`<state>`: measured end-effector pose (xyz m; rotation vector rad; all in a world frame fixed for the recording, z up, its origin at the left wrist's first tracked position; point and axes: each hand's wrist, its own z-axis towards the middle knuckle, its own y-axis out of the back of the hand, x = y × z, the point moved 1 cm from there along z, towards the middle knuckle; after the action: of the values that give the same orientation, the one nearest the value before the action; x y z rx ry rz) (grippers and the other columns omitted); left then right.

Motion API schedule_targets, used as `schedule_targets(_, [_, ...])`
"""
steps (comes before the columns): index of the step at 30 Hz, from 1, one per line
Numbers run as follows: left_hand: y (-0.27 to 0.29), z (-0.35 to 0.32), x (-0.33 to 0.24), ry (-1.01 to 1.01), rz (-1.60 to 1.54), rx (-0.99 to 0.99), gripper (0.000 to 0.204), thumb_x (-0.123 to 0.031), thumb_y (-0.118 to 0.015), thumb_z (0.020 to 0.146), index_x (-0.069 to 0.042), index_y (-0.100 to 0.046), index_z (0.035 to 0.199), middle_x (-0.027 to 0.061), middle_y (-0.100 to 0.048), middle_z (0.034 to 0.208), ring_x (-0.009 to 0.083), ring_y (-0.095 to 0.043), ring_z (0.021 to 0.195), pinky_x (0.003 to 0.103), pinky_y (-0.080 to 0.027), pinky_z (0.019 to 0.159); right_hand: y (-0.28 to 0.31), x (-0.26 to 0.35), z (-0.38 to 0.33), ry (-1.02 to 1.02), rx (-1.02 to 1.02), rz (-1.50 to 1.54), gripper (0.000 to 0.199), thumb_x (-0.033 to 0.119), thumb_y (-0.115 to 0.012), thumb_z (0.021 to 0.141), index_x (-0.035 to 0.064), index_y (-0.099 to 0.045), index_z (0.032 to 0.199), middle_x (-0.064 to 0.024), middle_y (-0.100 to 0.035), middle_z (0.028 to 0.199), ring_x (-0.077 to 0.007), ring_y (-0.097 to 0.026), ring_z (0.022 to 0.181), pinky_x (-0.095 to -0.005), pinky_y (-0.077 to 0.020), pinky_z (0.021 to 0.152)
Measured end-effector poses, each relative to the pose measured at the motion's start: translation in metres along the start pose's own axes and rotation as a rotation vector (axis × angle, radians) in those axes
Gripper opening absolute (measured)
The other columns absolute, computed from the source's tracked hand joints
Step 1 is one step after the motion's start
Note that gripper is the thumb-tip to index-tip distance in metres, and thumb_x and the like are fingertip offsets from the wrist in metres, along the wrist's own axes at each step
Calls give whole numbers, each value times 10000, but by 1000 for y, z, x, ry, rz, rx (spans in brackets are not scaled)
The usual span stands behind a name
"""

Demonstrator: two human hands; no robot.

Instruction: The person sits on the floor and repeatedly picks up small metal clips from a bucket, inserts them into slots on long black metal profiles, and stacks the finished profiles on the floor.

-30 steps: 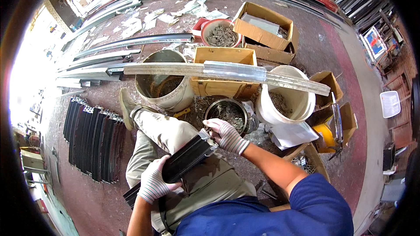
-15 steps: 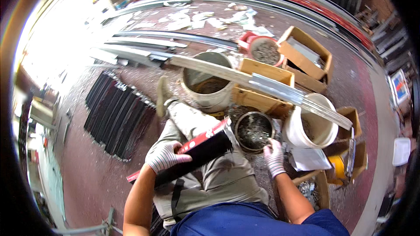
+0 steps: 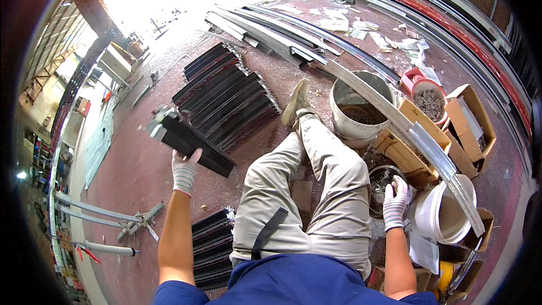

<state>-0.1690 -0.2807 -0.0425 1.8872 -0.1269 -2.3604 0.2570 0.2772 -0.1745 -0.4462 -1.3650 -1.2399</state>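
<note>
My left hand (image 3: 184, 173), in a striped glove, is closed on the near part of a black metal profile (image 3: 195, 144) held up at the left. The profile's far end looks silvery and blurred. Beyond it lies a stack of black profiles (image 3: 226, 99) on the floor. My right hand (image 3: 394, 203), gloved alike, reaches over a round pan (image 3: 377, 179) of small dark and shiny bits. Its fingers are curled together at the pan's edge; what they hold, if anything, is too small to name.
More black profiles (image 3: 212, 248) lie beside my left thigh. At the right a long metal bar (image 3: 446, 175) rests across white buckets (image 3: 361, 118) and a wooden box (image 3: 420, 124). Farther off are a cardboard box (image 3: 471, 130) and a red bucket (image 3: 427, 104). A caulking gun (image 3: 104, 248) lies left.
My left hand has swung left off my lap with the black profile; its red side no longer shows. My right hand stays by the pan, its fingers now over it. The view has turned left.
</note>
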Motion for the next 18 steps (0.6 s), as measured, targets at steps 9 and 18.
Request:
schedule_targets(9, [23, -49, -16, 180, -369, -413, 637, -332, -917, 871, -198, -589, 1400, 52, -680, 1301, 268, -683, 1126, 508, -569, 952, 14, 42, 10, 195, 0, -132, 435, -8, -701, 920, -1, -650, 1352, -128, -647, 1351, -254, -637, 1196, -379, -510, 1087])
schedule_targets(18, [-69, -96, -55, 317, -707, -138, 514, -526, -840, 905, -136, -715, 1215, 1, -752, 1142, 162, -697, 989, 335, -577, 912, -9, 181, 16, 605, 109, -114, 471, 103, -731, 903, -23, -624, 1344, -235, -634, 1348, -412, -588, 1286, -486, -465, 1129])
